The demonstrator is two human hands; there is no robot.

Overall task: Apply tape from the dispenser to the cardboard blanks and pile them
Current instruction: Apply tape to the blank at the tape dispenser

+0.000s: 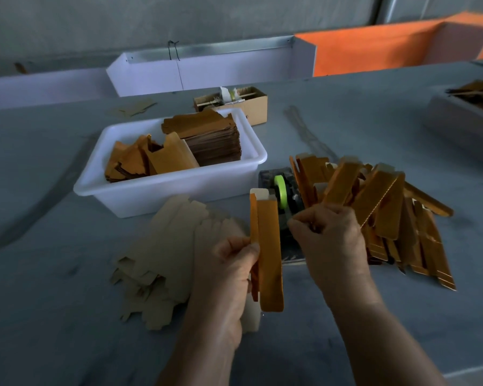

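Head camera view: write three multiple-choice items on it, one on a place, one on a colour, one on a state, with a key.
1. Where is the tape dispenser?
A. inside the white tub
B. on the table between the white tub and the pile of folded orange blanks
C. in the brown carton

2. What colour is the tape roll?
A. green
B. red
C. black

3. What does the left hand do?
A. rests flat
B. grips a folded orange blank
C. lifts the tub

Key: B, it stands between tub and pile; A, bright green rim; B, fingers wrap the blank.

One head cam on my end: wide-angle, looking forward and down, close over the grey table [67, 316]. No second view.
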